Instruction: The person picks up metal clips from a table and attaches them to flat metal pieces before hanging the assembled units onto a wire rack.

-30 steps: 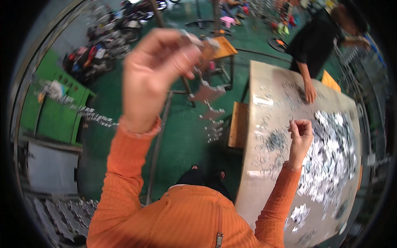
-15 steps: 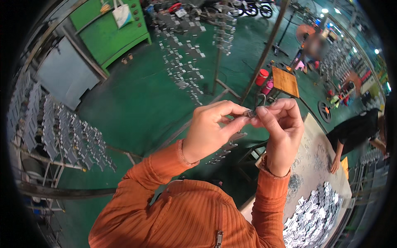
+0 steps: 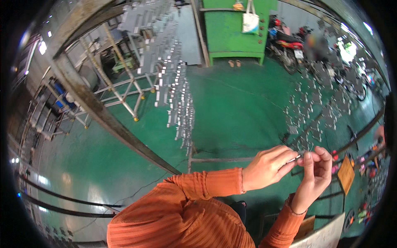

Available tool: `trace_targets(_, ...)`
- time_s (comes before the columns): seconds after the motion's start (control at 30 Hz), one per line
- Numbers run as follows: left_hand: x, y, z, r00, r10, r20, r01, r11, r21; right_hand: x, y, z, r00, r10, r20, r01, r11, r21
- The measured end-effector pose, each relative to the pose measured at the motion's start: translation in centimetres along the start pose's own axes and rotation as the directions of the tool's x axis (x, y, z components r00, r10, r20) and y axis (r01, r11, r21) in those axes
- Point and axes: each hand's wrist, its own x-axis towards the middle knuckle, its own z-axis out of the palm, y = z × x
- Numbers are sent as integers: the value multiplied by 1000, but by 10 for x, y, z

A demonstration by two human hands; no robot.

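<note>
Both hands are raised in front of the person, meeting at the right of the view above the green floor (image 3: 231, 107). The left hand (image 3: 268, 167) is closed in a pinch, thumb and forefinger gripping one end of a small thin metal piece (image 3: 297, 158). The right hand (image 3: 315, 169) is likewise closed, its fingertips pinched on the other end of the same piece, so that the two hands touch or nearly touch at the piece. The piece is too small to make out in shape; it appears silver and slender. Both forearms are in orange ribbed sleeves (image 3: 206, 188). Behind the hands, rows of small metal parts hang on a rack (image 3: 178, 87), and more hang just beyond the fingers at the right (image 3: 314, 111). A green cabinet (image 3: 233, 29) stands at the far end of the floor, with a white bag (image 3: 250, 20) hanging on it. Parked motorbikes (image 3: 289, 41) stand to its right. A corner of a pale bench (image 3: 326, 237) shows at the lower right edge.
</note>
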Motion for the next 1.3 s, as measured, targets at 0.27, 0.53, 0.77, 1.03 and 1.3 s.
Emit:
trace_targets(0.27,9,12,-53,990,-21,-140,63,950,306,28,-2,47,943,-77,323,-16,961,275)
trace_targets(0.53,-1,51,-108,929,-53,-366,264,788,556,82,-26,112,791,-146,594,-193,861,470)
trace_targets(0.77,-38,82,-126,780,-41,-625,523,591,613,113,-48,183,650,-347,676,-222,764,606)
trace_targets(1.03,-67,108,-127,597,47,-801,706,444,552,129,-87,248,542,-485,686,-375,591,714)
trace_targets(1.3,-79,120,-123,487,126,-864,758,430,490,126,-112,309,509,-517,688,-469,503,726)
